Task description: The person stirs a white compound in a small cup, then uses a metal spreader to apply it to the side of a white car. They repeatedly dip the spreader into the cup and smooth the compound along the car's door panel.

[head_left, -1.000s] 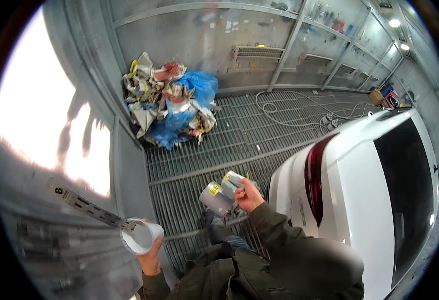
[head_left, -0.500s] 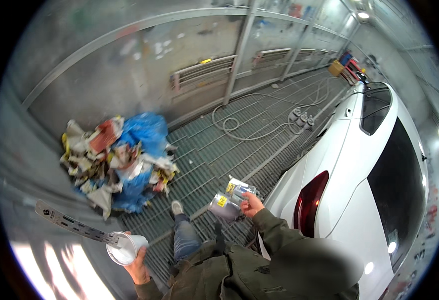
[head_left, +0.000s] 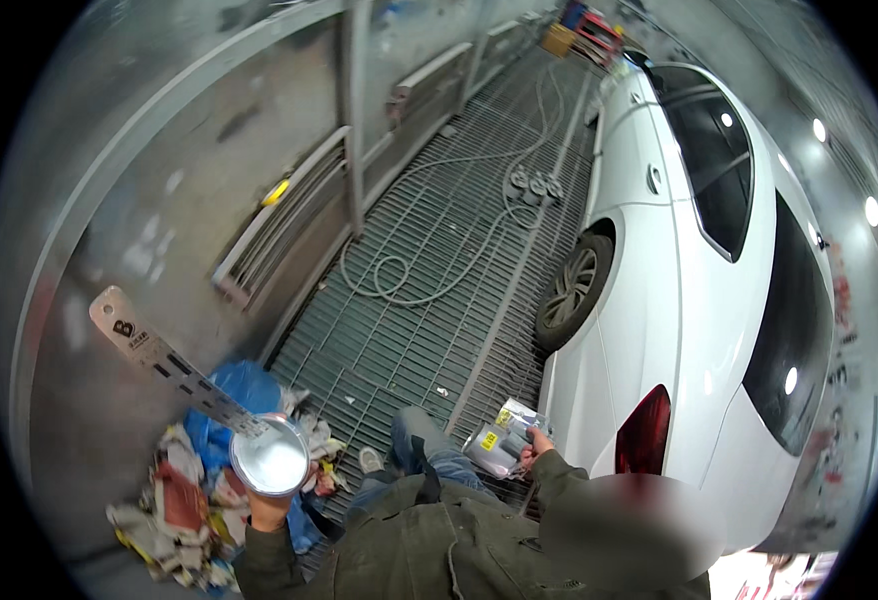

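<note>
My left hand [head_left: 269, 511] is wrapped round a mixing cup [head_left: 305, 470] with white, paint-like liquid in it. A flat, slotted mixing stick [head_left: 171, 362] stands in the cup and leans out to the upper left. My right hand [head_left: 535, 449] is closed at the two silvery containers with yellow labels, one a container [head_left: 496, 452] to its left and the other a container [head_left: 521, 414] just above. The exact grip on them is partly hidden.
A white car [head_left: 649, 320] stands close on my right. Crumpled paper and blue plastic [head_left: 184, 490] lie in a heap at lower left. On the grated floor [head_left: 379, 340] are a looped hose [head_left: 394, 298] and several small grey cups [head_left: 534, 186]. A metal wall [head_left: 209, 120] runs along the left.
The view has turned, showing more of the car's side and a wheel. My left hand has brought the cup up and to the right; both hands keep their hold.
</note>
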Action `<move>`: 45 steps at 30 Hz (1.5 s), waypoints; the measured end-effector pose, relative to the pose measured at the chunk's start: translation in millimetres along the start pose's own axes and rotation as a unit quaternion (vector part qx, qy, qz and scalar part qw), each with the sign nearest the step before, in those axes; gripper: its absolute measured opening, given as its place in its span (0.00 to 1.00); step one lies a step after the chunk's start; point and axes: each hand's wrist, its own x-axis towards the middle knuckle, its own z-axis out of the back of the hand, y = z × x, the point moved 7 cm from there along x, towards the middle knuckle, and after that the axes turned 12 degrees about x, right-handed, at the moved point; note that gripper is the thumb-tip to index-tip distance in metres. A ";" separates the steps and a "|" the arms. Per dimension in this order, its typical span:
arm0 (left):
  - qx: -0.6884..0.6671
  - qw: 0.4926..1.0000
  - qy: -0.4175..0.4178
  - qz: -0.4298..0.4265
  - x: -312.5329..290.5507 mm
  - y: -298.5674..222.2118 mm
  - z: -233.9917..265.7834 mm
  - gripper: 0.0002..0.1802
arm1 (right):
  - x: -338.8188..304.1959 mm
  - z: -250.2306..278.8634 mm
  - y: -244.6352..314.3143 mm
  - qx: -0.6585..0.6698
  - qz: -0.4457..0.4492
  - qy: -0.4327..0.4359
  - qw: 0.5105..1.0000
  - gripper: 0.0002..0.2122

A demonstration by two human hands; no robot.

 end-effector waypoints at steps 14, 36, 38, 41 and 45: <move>0.046 0.976 0.195 -0.084 428.1 -44.4 -242.6 0.38 | 113.4 -171.3 90.5 0.178 -0.026 -0.143 0.973 0.13; 0.005 0.927 0.367 -0.079 979.1 -155.7 -695.4 0.39 | 145.6 -482.4 386.0 0.323 0.002 -0.300 0.898 0.19; 0.004 0.923 0.366 -0.117 1022.4 -167.1 -728.6 0.39 | 145.0 -521.9 410.6 0.322 -0.010 -0.306 0.896 0.20; -0.014 0.923 0.361 -0.131 1084.0 -181.6 -787.3 0.39 | 156.9 -573.8 456.8 0.310 0.007 -0.315 0.897 0.22; 0.027 0.919 0.344 -0.191 1172.6 -170.5 -856.9 0.42 | 194.2 -642.9 536.9 0.306 0.015 -0.347 0.886 0.23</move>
